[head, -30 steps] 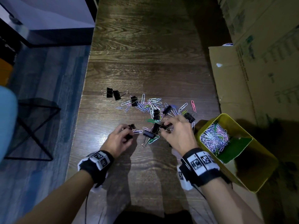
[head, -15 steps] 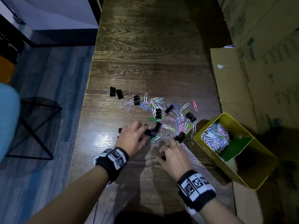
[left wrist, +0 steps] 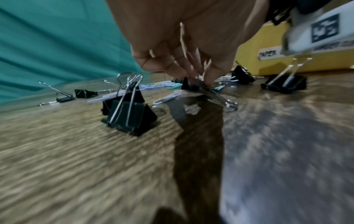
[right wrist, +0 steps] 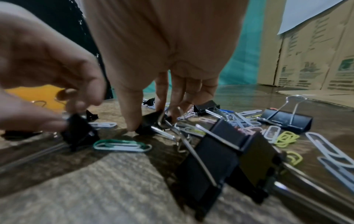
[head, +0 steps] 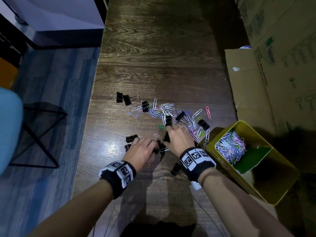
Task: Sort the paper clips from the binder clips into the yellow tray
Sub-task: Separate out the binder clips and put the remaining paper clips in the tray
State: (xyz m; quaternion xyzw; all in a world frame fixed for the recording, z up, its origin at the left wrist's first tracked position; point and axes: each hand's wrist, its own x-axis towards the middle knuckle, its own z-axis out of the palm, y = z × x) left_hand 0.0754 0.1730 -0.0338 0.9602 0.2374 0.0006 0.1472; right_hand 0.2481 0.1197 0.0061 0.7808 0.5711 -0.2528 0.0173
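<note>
Loose coloured paper clips (head: pixel 164 110) and black binder clips lie mixed on the dark wooden table. The yellow tray (head: pixel 242 183) stands at the right with a heap of paper clips (head: pixel 229 147) inside. My left hand (head: pixel 156 148) pinches a small binder clip (left wrist: pixel 191 87) against the table, close beside my right hand. My right hand (head: pixel 168 134) pinches another binder clip (right wrist: pixel 153 118) between thumb and fingers at the pile's near edge. Two binder clips (head: pixel 130 138) sit just left of my left hand, and one (head: pixel 176 169) lies by my right wrist.
Cardboard boxes (head: pixel 273 74) line the table's right side, behind the tray. Two more binder clips (head: pixel 122 98) rest apart at the pile's far left. The table's left edge (head: pixel 85 134) drops to a blue floor with a black metal frame (head: pixel 39 134).
My right hand pulled back toward me, left a binder clip near the table's front, then went forward to the pile again. My left hand shifted right toward the pile and stays there.
</note>
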